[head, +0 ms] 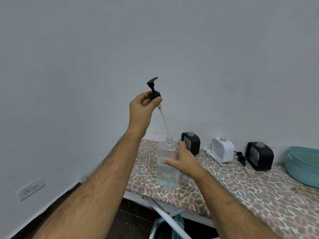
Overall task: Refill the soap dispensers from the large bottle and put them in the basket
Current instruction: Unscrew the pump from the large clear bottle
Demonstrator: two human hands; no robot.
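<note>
A large clear bottle (167,171), part full of clear liquid, stands upright near the left end of the leopard-print board (241,185). My right hand (183,159) grips its side. My left hand (143,104) pinches the collar of a black pump head (153,88), lifted high; the tip of its clear tube sits at the bottle's open neck. Three capless dispensers stand along the wall: a black one (191,143), a white one (223,150) and another black one (260,156). A teal basket (302,166) sits at the far right.
A white pump head (211,154) lies beside the white dispenser and a black pump head (241,157) lies between it and the right black one. A grey wall stands close behind. Below the board's front edge are white frame legs (165,214) and a green bottle (178,221).
</note>
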